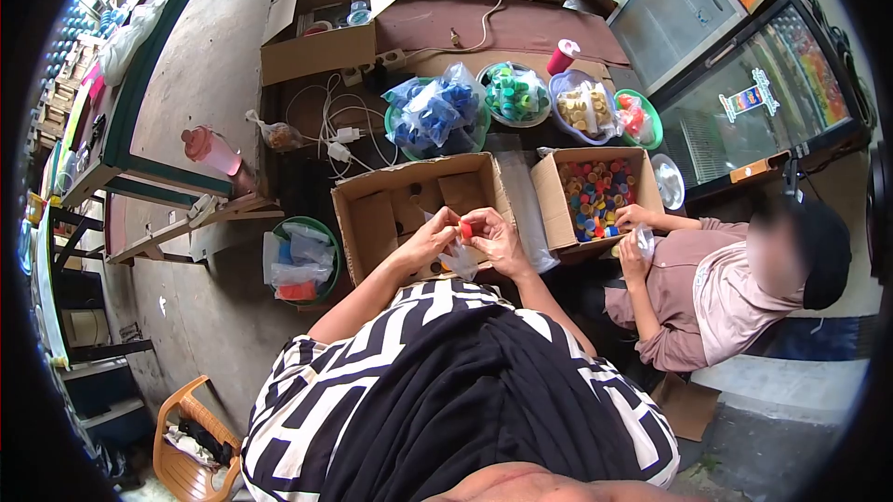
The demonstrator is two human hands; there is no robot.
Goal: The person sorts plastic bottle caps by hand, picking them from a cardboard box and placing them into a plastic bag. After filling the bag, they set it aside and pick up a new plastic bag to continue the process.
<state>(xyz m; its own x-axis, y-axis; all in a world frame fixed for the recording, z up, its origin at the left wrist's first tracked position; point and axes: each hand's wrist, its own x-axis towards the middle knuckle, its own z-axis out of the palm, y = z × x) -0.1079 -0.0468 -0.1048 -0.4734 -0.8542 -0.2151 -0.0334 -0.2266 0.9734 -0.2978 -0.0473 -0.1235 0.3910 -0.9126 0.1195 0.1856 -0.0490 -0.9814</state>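
Over the open cardboard box my two hands meet, close together. My left hand is closed on a small clear plastic bag that hangs below the fingers. Between the fingertips of my right hand is a red bottle cap, right beside the bag. A few dark round caps lie on the bottom of the box. The bag's mouth is partly hidden by my fingers.
A second cardboard box holds many mixed caps; a co-worker reaches into it, bag in hand. Behind stand basins of blue bags, green caps and yellowish caps. A green basin with bags sits left.
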